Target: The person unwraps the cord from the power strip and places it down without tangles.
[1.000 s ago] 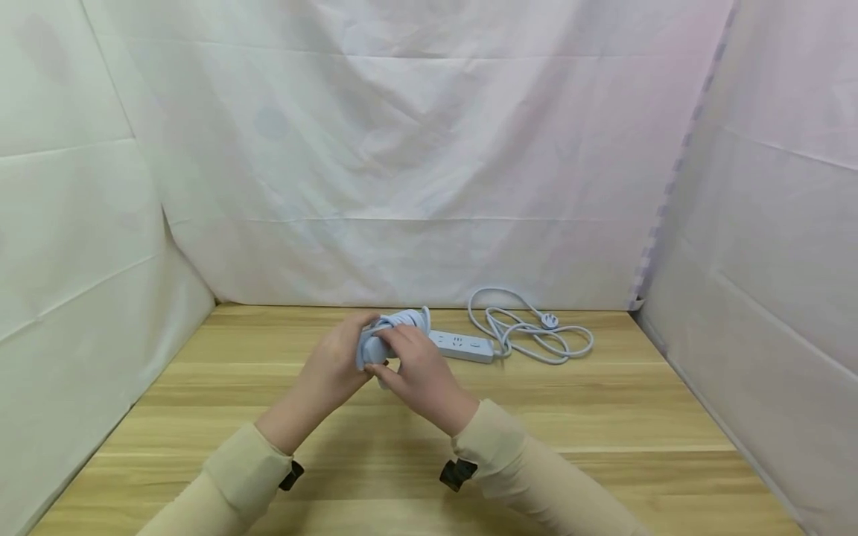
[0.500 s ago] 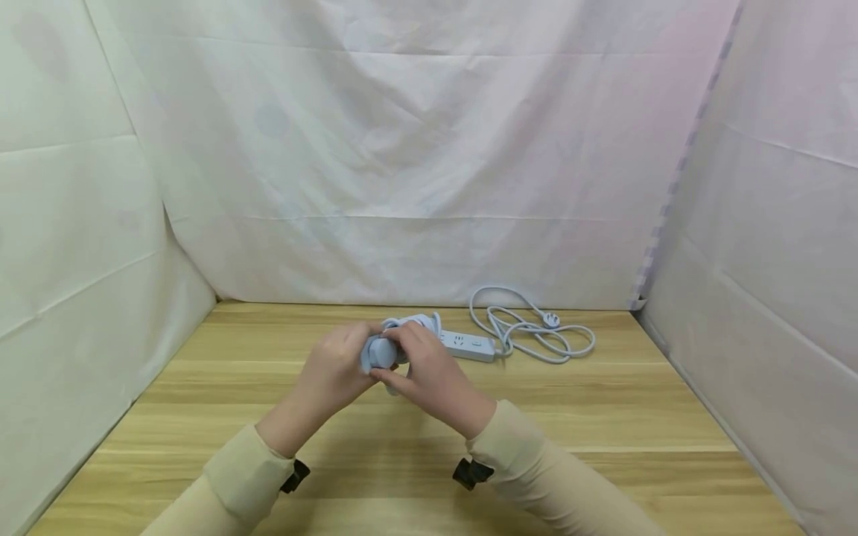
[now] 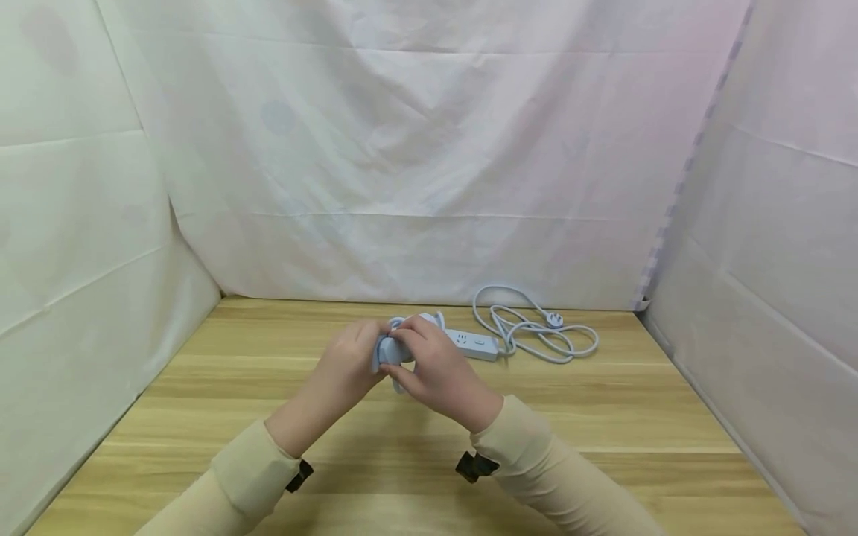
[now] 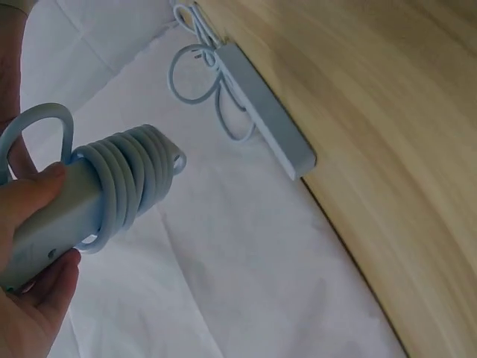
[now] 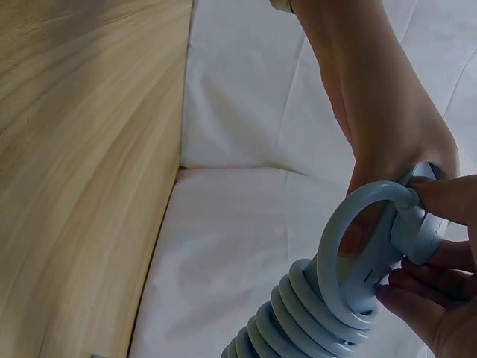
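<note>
Both hands hold a pale blue-white power strip (image 4: 63, 216) above the table. Its cord (image 4: 130, 171) is wound in tight coils around the body, and a loose loop runs to the plug (image 5: 419, 231). My left hand (image 3: 350, 359) grips the strip's body near one end. Between the right hand's (image 3: 445, 372) thumb and fingers the plug is pinched against the strip's face. Whether its pins sit in a socket cannot be seen. In the head view, the hands hide much of the strip.
A second power strip (image 3: 477, 345) lies on the wooden table (image 3: 603, 432) just behind the hands. From its right end a loosely looped cord (image 3: 536, 330) spreads, ending in a plug (image 3: 554, 319) near the back edge. White cloth (image 3: 429, 149) hangs at the back and both sides.
Both hands have shifted slightly right with the held strip. The plug's round end, facing the head camera half a second ago, has turned toward the right hand. The second strip lies unmoved.
</note>
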### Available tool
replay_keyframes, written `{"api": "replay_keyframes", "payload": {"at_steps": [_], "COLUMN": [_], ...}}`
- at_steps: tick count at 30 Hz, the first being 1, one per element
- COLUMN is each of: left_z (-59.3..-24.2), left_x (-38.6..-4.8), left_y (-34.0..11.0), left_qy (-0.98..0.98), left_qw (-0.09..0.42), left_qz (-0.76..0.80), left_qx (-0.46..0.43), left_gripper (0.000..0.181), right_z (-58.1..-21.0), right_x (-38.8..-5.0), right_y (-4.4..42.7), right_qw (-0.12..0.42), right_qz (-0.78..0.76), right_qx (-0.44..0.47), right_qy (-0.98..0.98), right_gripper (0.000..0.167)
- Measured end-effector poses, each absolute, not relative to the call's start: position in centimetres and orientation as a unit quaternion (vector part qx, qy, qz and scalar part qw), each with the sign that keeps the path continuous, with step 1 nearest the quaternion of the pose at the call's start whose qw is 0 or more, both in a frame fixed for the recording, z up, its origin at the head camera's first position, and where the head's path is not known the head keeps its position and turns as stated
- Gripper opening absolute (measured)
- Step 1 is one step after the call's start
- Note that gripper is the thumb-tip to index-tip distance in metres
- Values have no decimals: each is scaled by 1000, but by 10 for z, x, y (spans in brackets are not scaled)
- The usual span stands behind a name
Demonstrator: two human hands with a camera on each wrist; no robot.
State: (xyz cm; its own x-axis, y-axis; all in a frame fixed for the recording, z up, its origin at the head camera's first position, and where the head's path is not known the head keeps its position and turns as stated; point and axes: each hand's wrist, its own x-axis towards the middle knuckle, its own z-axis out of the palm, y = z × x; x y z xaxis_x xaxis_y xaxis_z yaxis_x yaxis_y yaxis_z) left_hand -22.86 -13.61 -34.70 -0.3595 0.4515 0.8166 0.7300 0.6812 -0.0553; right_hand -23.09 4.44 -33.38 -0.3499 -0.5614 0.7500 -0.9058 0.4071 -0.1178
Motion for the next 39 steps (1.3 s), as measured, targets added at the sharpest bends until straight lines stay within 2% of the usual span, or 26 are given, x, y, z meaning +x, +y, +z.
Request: {"api": "replay_keyframes", "payload": {"at_steps": [11, 22, 31, 34, 39], "left_z": [-352, -351, -351, -350, -348], "left_x": [-227, -226, -228, -229, -229], "left_y": [-143, -143, -147, -148, -152], "left_qy": [-808, -800, -799, -798, -804], "left_qw": [422, 442, 437, 442, 445], "left_qz": [-157, -163, -175, -183, -203], "left_qx": [-380, -372, -373, -367, -339], "left_gripper": [55, 52, 59, 57, 59], "right_z": [-333, -335, -326, -323, -318], "right_x": [-233, -238, -239, -237, -228], "right_y": [48, 47, 55, 57, 63], "right_qw": [284, 277, 193, 212, 276], "right_qz": [276, 310, 378, 364, 307], "right_qx": [504, 513, 522, 528, 547], "right_qy": [-768, -751, -740, -737, -728], "right_gripper": [36, 31, 31, 33, 35]}}
